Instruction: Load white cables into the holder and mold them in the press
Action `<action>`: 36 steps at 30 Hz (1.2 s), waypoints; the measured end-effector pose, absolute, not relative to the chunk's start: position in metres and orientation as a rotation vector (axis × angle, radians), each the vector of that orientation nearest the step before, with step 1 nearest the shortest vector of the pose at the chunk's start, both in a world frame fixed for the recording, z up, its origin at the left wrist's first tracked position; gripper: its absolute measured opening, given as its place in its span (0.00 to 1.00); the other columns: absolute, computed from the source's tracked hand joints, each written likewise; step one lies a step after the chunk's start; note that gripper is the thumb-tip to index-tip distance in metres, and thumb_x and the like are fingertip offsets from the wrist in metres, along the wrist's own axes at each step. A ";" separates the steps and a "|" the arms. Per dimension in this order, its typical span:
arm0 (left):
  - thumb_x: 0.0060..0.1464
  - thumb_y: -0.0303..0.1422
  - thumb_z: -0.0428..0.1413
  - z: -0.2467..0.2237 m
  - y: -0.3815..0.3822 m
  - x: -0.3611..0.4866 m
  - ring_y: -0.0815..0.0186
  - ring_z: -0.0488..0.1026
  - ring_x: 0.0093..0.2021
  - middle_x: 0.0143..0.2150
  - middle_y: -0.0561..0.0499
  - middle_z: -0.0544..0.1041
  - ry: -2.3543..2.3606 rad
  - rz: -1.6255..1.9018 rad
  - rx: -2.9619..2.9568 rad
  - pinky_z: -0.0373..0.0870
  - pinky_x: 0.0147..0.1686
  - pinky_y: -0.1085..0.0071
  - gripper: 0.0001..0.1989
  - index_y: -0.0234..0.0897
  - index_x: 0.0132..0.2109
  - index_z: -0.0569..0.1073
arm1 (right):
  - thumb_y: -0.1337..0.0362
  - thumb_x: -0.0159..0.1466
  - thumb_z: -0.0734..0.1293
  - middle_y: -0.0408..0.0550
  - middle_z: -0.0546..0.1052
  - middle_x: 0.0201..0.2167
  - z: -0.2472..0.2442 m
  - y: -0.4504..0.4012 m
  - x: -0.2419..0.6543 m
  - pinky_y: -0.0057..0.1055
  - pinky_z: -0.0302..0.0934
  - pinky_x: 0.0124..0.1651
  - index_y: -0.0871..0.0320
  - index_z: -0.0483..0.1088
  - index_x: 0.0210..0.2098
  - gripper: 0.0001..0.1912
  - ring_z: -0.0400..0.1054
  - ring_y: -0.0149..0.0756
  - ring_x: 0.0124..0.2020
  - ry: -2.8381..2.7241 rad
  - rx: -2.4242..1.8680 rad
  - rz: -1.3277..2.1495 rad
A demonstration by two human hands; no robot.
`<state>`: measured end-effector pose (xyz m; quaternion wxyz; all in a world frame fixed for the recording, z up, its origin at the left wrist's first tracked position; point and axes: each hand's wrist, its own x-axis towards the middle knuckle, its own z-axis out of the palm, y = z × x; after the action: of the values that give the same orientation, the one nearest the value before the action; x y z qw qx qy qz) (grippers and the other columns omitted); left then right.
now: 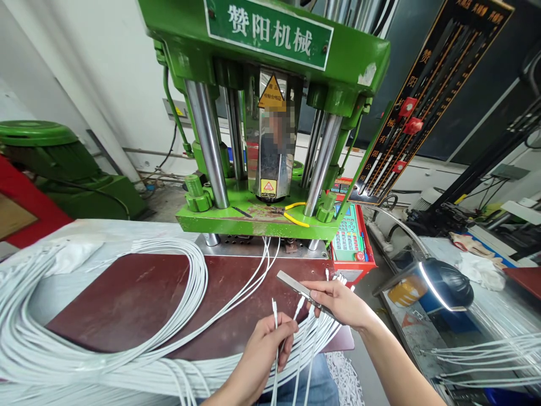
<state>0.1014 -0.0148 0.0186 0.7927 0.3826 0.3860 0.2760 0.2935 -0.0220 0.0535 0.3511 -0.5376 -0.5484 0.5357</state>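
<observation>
My left hand (268,341) is closed around a white cable (275,313), whose small connector end points up above the fingers. More cable ends with white connectors (300,304) stand just right of it, close to both hands. In my right hand (340,301) is a flat metal bar (291,282), gripped between thumb and fingers. Its free end points up and to the left, toward the machine. The exact kind of bar cannot be made out. Below the hands, a thick bundle of white cables (203,369) curves across the dark red board (236,276).
A green press (257,225) with steel columns stands ahead. Yellow-handled pliers (298,217) lie on its lower plate. Coiled cables (198,282) cover the left side. At right are a control panel (349,231), a lamp (448,285) and a side table with more cables (490,355).
</observation>
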 end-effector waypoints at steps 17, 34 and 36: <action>0.47 0.43 0.60 0.024 -0.009 0.089 0.72 0.65 0.18 0.24 0.52 0.72 0.843 0.696 0.906 0.60 0.21 0.74 0.16 0.34 0.26 0.69 | 0.49 0.62 0.65 0.45 0.74 0.28 0.062 -0.022 0.302 0.29 0.58 0.32 0.57 0.70 0.54 0.26 0.63 0.31 0.26 -1.430 -1.444 1.390; 0.47 0.40 0.58 0.028 -0.001 0.094 0.79 0.50 0.12 0.17 0.59 0.61 0.900 0.687 0.919 0.42 0.15 0.76 0.15 0.35 0.23 0.65 | 0.53 0.65 0.62 0.43 0.71 0.27 0.064 -0.022 0.292 0.29 0.58 0.33 0.52 0.69 0.55 0.21 0.61 0.31 0.27 -1.550 -1.418 1.331; 0.48 0.41 0.58 0.028 0.000 0.095 0.78 0.50 0.12 0.15 0.60 0.59 0.902 0.700 0.931 0.42 0.15 0.76 0.16 0.36 0.22 0.64 | 0.53 0.66 0.62 0.42 0.70 0.26 0.065 -0.022 0.290 0.29 0.57 0.33 0.53 0.69 0.56 0.21 0.60 0.31 0.27 -1.560 -1.425 1.307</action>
<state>0.0950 0.0004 0.0277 0.7408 0.4245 0.4114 0.3191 0.2905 -0.0215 0.0655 0.3228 -0.5430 -0.5942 0.4979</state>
